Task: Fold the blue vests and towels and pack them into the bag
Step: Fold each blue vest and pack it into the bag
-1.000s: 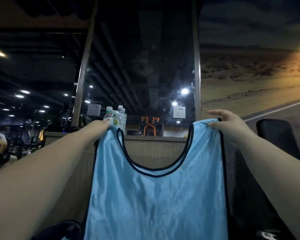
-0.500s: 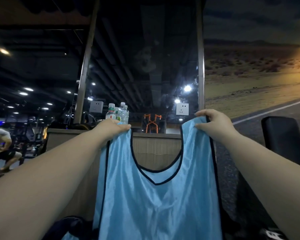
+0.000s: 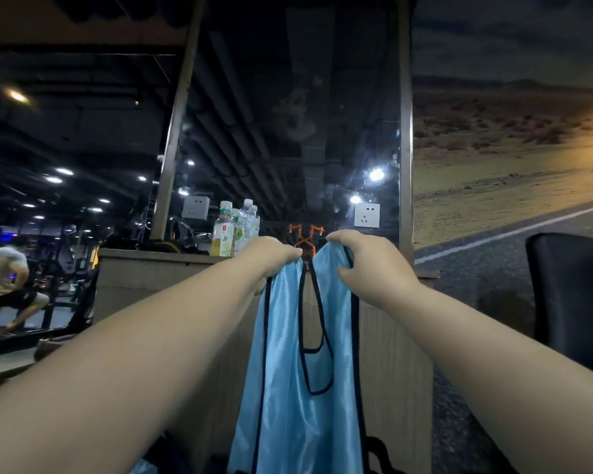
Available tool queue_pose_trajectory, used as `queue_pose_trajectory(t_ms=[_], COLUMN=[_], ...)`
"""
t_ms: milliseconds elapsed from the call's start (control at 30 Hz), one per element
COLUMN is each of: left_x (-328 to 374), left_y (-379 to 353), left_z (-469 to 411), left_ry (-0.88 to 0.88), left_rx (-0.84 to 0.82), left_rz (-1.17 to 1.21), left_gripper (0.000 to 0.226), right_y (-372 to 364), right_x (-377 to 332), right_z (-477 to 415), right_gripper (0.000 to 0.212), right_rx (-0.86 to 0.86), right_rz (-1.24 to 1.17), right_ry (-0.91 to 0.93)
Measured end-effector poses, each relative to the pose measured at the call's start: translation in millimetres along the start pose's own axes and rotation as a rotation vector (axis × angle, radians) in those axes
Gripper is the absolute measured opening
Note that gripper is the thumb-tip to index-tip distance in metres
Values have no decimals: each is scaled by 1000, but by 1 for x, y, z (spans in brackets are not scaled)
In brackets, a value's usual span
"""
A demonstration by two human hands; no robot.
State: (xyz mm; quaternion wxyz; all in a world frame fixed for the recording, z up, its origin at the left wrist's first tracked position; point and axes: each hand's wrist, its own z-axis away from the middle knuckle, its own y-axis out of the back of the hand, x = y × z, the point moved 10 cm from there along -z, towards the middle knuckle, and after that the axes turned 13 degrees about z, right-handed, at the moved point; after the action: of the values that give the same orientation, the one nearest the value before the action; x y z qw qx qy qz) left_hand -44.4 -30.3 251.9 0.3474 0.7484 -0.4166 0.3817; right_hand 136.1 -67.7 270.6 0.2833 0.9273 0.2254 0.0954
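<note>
Drawn together, left hand (image 3: pixel 271 254) and right hand (image 3: pixel 367 265) keep pinching grips on glossy blue vest (image 3: pixel 298 422).

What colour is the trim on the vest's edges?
Dark trim on the light blue vest; head view.

Wooden ledge (image 3: pixel 134 257) with drink bottles (image 3: pixel 236 230) on top.

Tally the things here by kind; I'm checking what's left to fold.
Vest: 1, gripped at the straps by the left hand and right hand
Bottles: 3 plain to see, bunched; maybe more behind
Sockets: 2
Black pad: 1
Total: 7
</note>
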Motion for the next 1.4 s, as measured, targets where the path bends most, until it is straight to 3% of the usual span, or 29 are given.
queue_pose_trajectory(t_ms=[100, 267, 400, 600, 800, 1033, 1167, 1400], left_x=[2, -12, -8, -1, -5, -2, -1, -8], left_y=[5, 4, -13, -38, -44, -56, -56, -46], left_z=[-3, 0, 7, 12, 20, 36, 32, 20], left_ry=[-16, 44, 39, -42, 29, -66, -132, -146], left_rx=[56, 85, 17, -102, -223, -346, -348, -258], left_rz=[12, 246, 294, 322, 535, 540, 452, 359], left_gripper=[29, 50, 21, 6, 49, 65, 81, 79], right_y=[-5, -14, -21, -33, -33, -36, -40, -41], right_x=[7, 22, 4, -31, -30, -36, -39, -27], right_z=[-1, -2, 1, 8, 13, 19, 19, 6], right_gripper=[64, 73, 68, 71, 88, 96, 97, 93], right_rx=[19, -36, -104, -191, -222, -267, -300, -259], right_rz=[-64, -141, -96, -138, -226, -238, -237, -229], right_ry=[-77, -190, -146, 12, 27, 68, 90, 82])
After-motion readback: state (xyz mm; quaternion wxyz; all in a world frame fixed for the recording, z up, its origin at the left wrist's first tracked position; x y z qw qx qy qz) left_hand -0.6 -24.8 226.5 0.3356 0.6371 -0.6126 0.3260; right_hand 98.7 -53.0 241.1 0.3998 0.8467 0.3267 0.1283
